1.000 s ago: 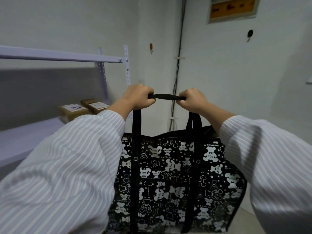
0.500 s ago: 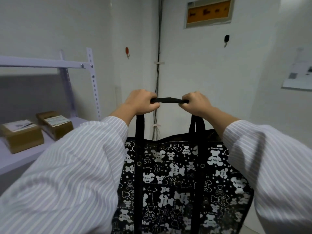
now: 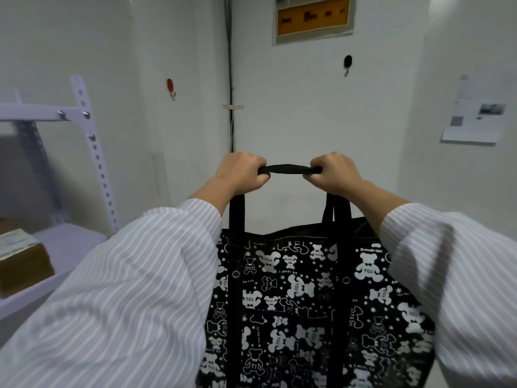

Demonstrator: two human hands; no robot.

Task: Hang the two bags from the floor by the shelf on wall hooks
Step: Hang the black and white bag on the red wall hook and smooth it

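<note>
A black tote bag with white bear print (image 3: 305, 298) hangs in front of me by its black handle strap (image 3: 288, 169). My left hand (image 3: 240, 173) grips the strap's left end and my right hand (image 3: 334, 172) grips its right end, stretching it level between them. A red wall hook (image 3: 170, 87) sits on the left wall, above and left of my hands. A black wall hook (image 3: 347, 63) sits on the facing wall, above and slightly right of them. Both hooks are bare. No second bag is in view.
A white metal shelf (image 3: 84, 152) stands at the left with a cardboard box (image 3: 22, 261) on it. A cable (image 3: 230, 79) runs down the room's corner. An orange panel (image 3: 313, 16) is mounted high on the wall, and a paper sheet (image 3: 475, 121) hangs at the right.
The view has swung to the right and come nearer the corner, so the shelf slid left and both hooks look larger. My hands keep the same grip on the strap.
</note>
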